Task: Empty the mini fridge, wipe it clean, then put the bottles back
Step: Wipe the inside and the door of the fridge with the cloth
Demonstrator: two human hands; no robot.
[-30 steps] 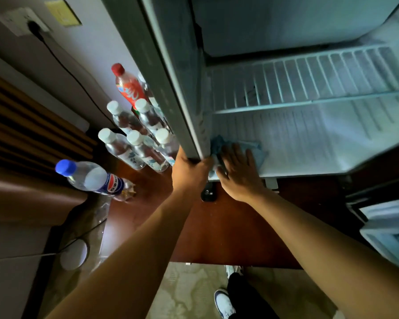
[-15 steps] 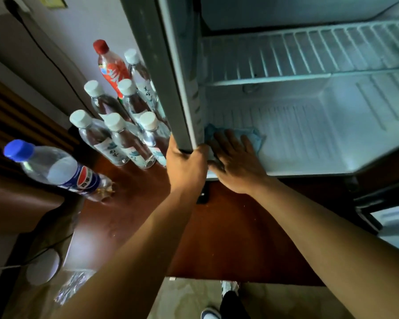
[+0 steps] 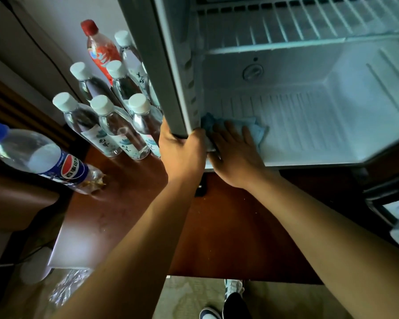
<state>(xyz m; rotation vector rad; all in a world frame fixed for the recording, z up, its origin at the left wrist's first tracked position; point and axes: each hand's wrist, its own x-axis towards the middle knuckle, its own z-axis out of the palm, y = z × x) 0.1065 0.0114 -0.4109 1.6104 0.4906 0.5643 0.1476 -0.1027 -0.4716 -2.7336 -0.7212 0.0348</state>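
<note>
Left hand (image 3: 182, 155) clamped around fridge (image 3: 332, 125) front-left edge. Right hand (image 3: 236, 155) flat, fingers straight and spread, pressing blue cloth (image 3: 255, 131) onto fridge floor at front-left corner. Wire shelf (image 3: 309, 24) above, bare. Water bottles (image 3: 115, 127) standing clustered on wooden table (image 3: 217, 226), just left of fridge; red bottle (image 3: 100, 49) behind them; cola bottle (image 3: 39, 157) apart, nearer the camera.

A hotel-style guest room, or a similar lodging room.

A small mini fridge (image 3: 309, 111) stands on a dark red-brown wooden counter (image 3: 228, 226) against a plain wall, with a cluster of matching labelled water bottles (image 3: 115, 130), a red drink bottle (image 3: 99, 49) and a cola bottle (image 3: 39, 155) beside it; patterned pale carpet (image 3: 189, 298) lies below, and a power cable (image 3: 44, 49) runs along the wall.
</note>
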